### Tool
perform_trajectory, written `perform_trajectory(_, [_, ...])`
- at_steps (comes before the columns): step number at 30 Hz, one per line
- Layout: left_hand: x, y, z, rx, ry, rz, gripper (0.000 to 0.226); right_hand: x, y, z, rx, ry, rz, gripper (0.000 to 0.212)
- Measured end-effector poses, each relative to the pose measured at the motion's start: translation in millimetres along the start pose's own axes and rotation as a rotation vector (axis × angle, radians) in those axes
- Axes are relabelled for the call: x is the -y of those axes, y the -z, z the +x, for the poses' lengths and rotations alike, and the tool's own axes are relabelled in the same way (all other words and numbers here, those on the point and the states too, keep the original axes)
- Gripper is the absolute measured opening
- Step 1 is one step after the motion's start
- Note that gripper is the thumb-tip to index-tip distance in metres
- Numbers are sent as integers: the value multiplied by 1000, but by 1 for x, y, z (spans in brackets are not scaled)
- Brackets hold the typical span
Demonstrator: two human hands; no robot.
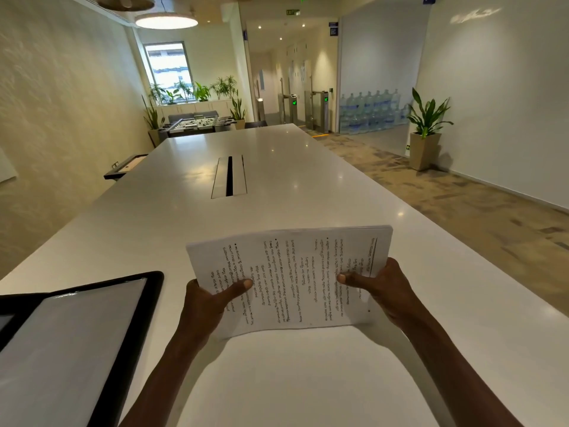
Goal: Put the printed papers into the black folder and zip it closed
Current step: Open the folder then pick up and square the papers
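A stack of printed papers is held above the white table, turned sideways with the text running top to bottom. My left hand grips its left edge, thumb on top. My right hand grips the right edge, thumb pressed on the page. The black folder lies open on the table at the lower left, showing a pale grey inner panel. The papers are to the right of the folder and apart from it.
A recessed cable slot sits in the table's middle, beyond the papers. A small black tray juts out past the table's left edge. A potted plant stands on the carpet at the right wall.
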State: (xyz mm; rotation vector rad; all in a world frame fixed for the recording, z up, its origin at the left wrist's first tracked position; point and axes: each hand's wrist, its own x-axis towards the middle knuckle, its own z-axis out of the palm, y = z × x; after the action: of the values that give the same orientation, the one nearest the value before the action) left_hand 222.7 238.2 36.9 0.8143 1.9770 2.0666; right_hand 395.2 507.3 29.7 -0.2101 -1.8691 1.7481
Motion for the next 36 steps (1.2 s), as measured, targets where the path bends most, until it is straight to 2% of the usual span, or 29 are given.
perform_trajectory(8, [11, 4, -2, -7, 20, 18, 50, -9, -1, -5, 31, -37, 24, 45])
perform_trajectory(22, [14, 6, -4, 41, 38, 10, 44, -16, -1, -5, 34, -66, 35, 44])
perform_trajectory(27, [14, 6, -5, 40, 33, 20, 45, -11, 1, -6, 47, -49, 33, 50])
perform_trajectory(31, [14, 8, -5, 7, 31, 19, 50, -12, 1, -7, 26, -50, 31, 47])
perform_trajectory(36, [11, 5, -3, -7, 40, -2, 39, -8, -1, -8, -50, -15, 43, 34])
